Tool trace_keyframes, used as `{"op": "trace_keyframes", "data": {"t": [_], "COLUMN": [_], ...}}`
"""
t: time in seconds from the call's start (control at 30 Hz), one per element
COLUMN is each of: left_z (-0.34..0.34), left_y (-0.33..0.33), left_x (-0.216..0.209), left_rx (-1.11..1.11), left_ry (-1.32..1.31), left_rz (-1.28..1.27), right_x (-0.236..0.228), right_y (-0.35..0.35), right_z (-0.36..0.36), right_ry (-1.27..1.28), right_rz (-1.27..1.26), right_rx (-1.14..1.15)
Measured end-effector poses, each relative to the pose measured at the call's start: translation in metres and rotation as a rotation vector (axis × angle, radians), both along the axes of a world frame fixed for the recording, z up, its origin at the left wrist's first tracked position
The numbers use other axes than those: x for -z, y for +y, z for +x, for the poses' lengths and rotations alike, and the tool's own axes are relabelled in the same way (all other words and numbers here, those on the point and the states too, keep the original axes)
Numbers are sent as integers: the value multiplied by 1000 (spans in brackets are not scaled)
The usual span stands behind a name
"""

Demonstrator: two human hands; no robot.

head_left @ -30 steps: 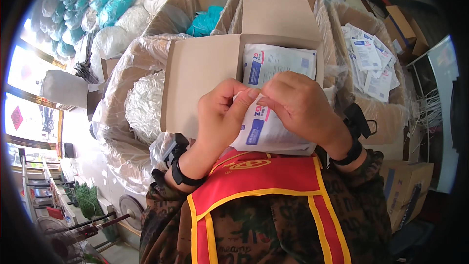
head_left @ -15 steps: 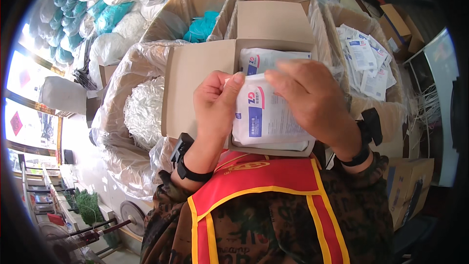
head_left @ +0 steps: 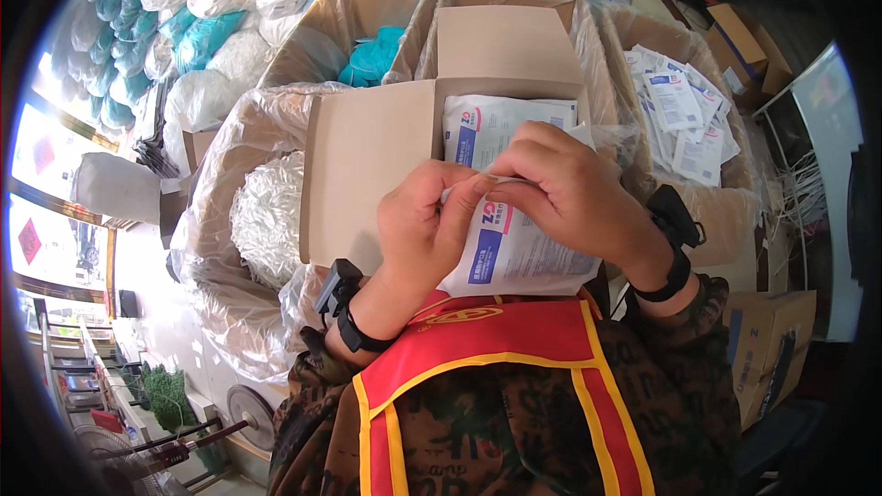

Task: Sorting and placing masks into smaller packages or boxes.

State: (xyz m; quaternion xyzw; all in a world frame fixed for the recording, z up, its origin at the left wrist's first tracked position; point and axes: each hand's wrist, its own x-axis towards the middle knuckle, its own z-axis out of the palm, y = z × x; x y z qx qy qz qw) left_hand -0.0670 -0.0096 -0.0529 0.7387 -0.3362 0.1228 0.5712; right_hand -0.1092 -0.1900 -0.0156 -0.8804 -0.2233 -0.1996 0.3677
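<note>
Both hands pinch the top edge of a white plastic packet (head_left: 528, 262) with blue and red print. My left hand (head_left: 423, 220) grips the edge between thumb and bent fingers. Right against it, my right hand (head_left: 579, 197) is closed on the same edge, fingertips nearly meeting. What is inside the packet cannot be seen. Beneath and behind it stands an open cardboard box (head_left: 367, 174), its flaps folded out to the left and the far side. A similar packet (head_left: 464, 133) lies in the box, partly covered by my right hand.
Plastic-lined cartons surround the box: one with a heap of white strips (head_left: 268, 220) at left, one with teal items (head_left: 372, 55) behind, one with small white sachets (head_left: 680, 110) at right. Filled bags (head_left: 207, 37) pile up far left. A closed carton (head_left: 772, 349) sits lower right.
My right hand has come in to the left and closed on the packet's top edge beside my left hand. The packet has shifted slightly right and toward me.
</note>
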Motion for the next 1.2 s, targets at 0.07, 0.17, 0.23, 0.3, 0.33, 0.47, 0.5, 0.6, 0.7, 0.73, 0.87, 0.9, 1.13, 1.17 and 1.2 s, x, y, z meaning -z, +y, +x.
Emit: {"op": "trace_keyframes", "data": {"t": [0.07, 0.17, 0.23, 0.3, 0.33, 0.47, 0.5, 0.6, 0.7, 0.73, 0.87, 0.9, 1.13, 1.17, 1.2], "left_z": [0, 1, 7, 19, 28, 72, 79, 65, 40, 34, 19, 15, 9, 7, 6], "left_y": [-1, -2, -1, 0, 2, 25, 28, 24, 27, 26, 19, 19, 11, 9, 9], "left_x": [-1, 4, 8, 11, 18, 36, 32, 21, 3, -1, -13, -17, -2, -1, 0], "left_rx": [19, 94, 151, 27, 28, -62, -37, 49, 199, 290, 279, 255, 151, 149, 148], "left_ry": [168, 482, 623, 799, 798, 696, 757, 608, 480, 438, 121, 146, 395, 475, 555], "left_rz": [-62, -267, -412, -399, -400, -364, -367, -309, -139, -112, 50, 63, -90, -175, -260], "right_x": [0, -4, -7, -7, -5, -10, -18, -32, -18, -19, -12, -13, 5, 7, 5], "right_y": [2, 12, 18, 29, 38, 53, 49, 29, 11, 8, 6, 5, 12, 14, 17], "right_z": [4, 3, -1, -17, -29, -63, -65, -57, -17, -10, 4, 6, 6, 4, 0], "right_ry": [-82, -292, -329, -343, -321, -214, -162, -112, -258, -180, -67, -69, -163, -231, -230], "right_rz": [-90, -338, -350, -404, -445, -168, -112, -358, -306, -246, -131, -131, -68, -137, -136], "right_rx": [-42, -20, -62, -179, -260, -538, -576, -381, -202, -123, -69, -69, -111, -81, -83]}}
